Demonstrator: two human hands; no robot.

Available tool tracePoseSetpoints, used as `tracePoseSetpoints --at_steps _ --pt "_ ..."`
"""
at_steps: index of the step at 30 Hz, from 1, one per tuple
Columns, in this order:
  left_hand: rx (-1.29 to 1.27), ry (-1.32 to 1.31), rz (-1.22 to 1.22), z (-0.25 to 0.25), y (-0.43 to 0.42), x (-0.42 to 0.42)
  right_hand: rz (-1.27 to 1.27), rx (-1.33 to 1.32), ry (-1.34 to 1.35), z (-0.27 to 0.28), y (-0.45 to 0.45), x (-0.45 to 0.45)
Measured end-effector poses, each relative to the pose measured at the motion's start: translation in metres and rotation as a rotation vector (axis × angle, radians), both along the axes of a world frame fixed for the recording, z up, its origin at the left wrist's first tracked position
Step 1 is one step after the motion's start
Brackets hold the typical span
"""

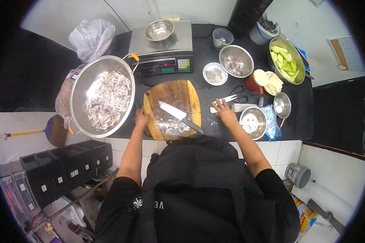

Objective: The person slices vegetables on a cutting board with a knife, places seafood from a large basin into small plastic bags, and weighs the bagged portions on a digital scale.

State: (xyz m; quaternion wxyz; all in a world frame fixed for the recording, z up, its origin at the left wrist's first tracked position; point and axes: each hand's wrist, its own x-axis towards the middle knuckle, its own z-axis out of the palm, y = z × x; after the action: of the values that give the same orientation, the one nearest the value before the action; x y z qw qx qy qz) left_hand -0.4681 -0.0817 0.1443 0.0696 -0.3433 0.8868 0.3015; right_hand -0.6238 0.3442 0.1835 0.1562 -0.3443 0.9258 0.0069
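My left hand (pixel 141 118) is closed on the left edge of a wooden cutting board (pixel 192 99). On the wet board lies a knife (pixel 173 111), its dark handle pointing to the lower right. My right hand (pixel 225 112) rests on the table with fingers spread, beside a white-handled tool (pixel 213 109) and just below black-handled scissors (pixel 240 94). A large steel colander (pixel 79 97) of small squid or similar seafood (pixel 111 97) stands left of the board. Right of my right hand is a steel bowl (pixel 253 122) with a little white matter inside.
Behind the board is a digital scale (pixel 162 65) carrying a small steel bowl (pixel 159 30). At the back right are a white bowl (pixel 215 74), a steel bowl of seafood pieces (pixel 236 60) and a large bowl of green pieces (pixel 287 60). A blue bag (pixel 271 122) lies at right.
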Motion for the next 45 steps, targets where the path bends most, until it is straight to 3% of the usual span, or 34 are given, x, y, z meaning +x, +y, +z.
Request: tracePoseSetpoints --at_steps 11,13,17,19,20,22,24,27,30,33,37,41,43,45 --pt "-0.084 -0.044 -0.015 0.016 0.044 -0.018 0.03 -0.055 -0.037 -0.004 0.024 -0.041" --pt "-0.053 -0.042 -0.01 0.013 0.054 -0.023 0.024 -0.12 0.065 0.002 0.029 -0.037" --pt "-0.079 0.052 -0.131 0.003 0.065 -0.033 -0.286 -0.258 0.336 0.05 0.06 -0.017" --pt "-0.054 0.048 -0.147 0.008 0.079 -0.04 -0.537 -0.427 0.355 0.051 0.109 -0.015" --pt "-0.047 0.045 -0.13 0.012 0.081 -0.042 -0.524 -0.296 0.566 0.028 0.145 -0.012" --pt "-0.072 0.074 -0.121 0.011 0.086 -0.042 -0.79 -0.159 0.497 0.03 0.181 0.009" --pt "-0.083 0.094 -0.113 0.01 0.091 -0.044 -1.021 -0.23 0.24 0.039 0.201 0.022" --pt "-0.066 0.093 -0.1 0.013 0.099 -0.047 -1.081 -0.261 0.145 0.032 0.206 0.03" --pt "-0.022 0.078 -0.094 0.017 0.106 -0.049 -1.057 -0.343 0.167 0.019 0.207 0.028" --pt "-0.017 0.185 -0.129 -0.013 0.102 -0.048 -1.017 -0.383 0.092 0.008 0.209 0.018" --pt "0.097 0.156 -0.144 0.003 0.112 -0.051 -1.074 -0.306 0.131 -0.005 0.212 -0.001" --pt "0.244 -0.019 -0.261 0.017 0.109 -0.062 -1.095 -0.125 0.338 0.003 0.204 -0.011" --pt "0.347 -0.041 -0.178 0.027 0.106 -0.064 -0.977 0.042 0.535 0.036 0.165 -0.012" --pt "0.395 -0.036 -0.194 0.024 0.086 -0.063 -0.826 -0.113 0.571 0.047 0.124 -0.014"
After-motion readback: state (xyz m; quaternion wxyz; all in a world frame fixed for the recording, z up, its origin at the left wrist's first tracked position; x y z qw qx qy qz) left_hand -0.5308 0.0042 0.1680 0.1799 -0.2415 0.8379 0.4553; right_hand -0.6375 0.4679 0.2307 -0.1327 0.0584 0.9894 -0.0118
